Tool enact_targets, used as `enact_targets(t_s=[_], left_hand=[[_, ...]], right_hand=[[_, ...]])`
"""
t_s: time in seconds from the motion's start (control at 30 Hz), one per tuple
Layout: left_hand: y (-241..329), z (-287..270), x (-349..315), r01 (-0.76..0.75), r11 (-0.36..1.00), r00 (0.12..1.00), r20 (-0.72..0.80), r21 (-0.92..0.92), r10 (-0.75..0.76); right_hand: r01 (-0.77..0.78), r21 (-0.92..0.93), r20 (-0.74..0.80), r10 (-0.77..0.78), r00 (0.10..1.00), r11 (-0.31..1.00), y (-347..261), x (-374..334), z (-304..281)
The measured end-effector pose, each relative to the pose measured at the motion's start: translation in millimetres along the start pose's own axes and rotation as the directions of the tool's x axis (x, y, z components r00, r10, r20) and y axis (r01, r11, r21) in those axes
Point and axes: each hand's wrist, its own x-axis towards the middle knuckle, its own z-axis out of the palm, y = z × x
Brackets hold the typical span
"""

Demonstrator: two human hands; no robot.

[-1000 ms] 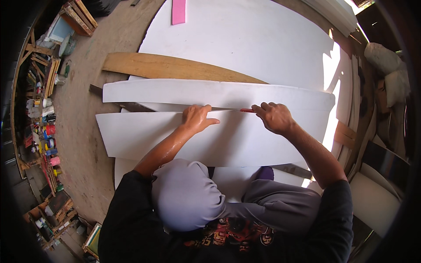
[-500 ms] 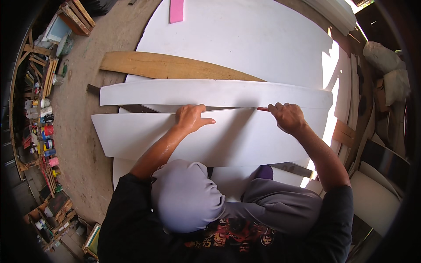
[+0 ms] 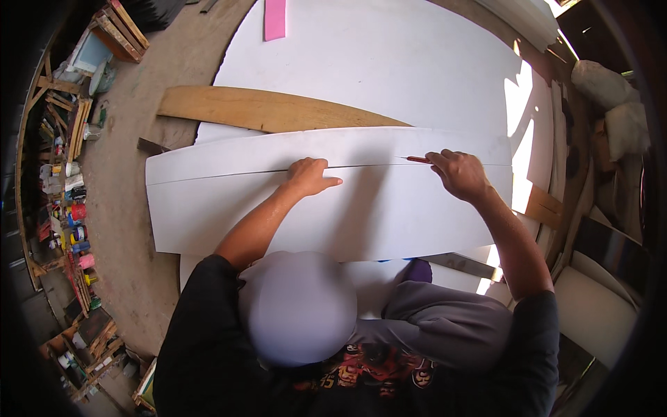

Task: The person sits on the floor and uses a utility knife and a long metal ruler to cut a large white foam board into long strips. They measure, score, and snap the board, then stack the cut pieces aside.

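Note:
A large white sheet (image 3: 278, 212) lies across in front of me, and a long narrow white strip (image 3: 243, 149) borders its far edge. A thin dark line runs between them. My left hand (image 3: 309, 177) rests on that line, thumb spread to the right; its other fingertips are partly hidden. To the right, my right hand (image 3: 457, 172) is closed round a slim red-handled cutter (image 3: 419, 160). Its thin pointed tip faces left, just above the strip close to the line. Whether the tip touches the strip is hard to tell.
A curved brown wooden template (image 3: 264, 108) lies beyond the strip on a bigger white sheet (image 3: 389, 62), with a pink piece (image 3: 275, 19) at the top. Shelves of cans and wood (image 3: 76, 208) line the left. Pale sacks (image 3: 625, 125) and boards stand right.
The gap between the near sheet and the strip has closed to a thin line. The cutter has shifted slightly away from me, and its tip now shows over the strip.

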Motion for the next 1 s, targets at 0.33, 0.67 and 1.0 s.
enact_targets(t_s=[0.33, 0.67, 1.0], left_hand=[[31.8, 10.1, -27.9, -0.115, 0.993, 0.981, -0.158, -0.018, 0.111], [28.1, 10.5, -33.0, -0.134, 0.991, 0.972, -0.198, -0.012, 0.129], [30.3, -0.9, -36.3, -0.062, 0.998, 0.991, -0.117, -0.021, 0.059]], right_hand=[[0.113, 0.012, -0.003, -0.113, 0.994, 0.994, -23.8, -7.7, 7.6], [0.144, -0.051, 0.051, -0.142, 0.989, 0.988, -22.6, -6.7, 14.3], [0.055, -0.163, 0.257, -0.012, 0.966, 0.985, -7.4, -13.0, 17.5]])
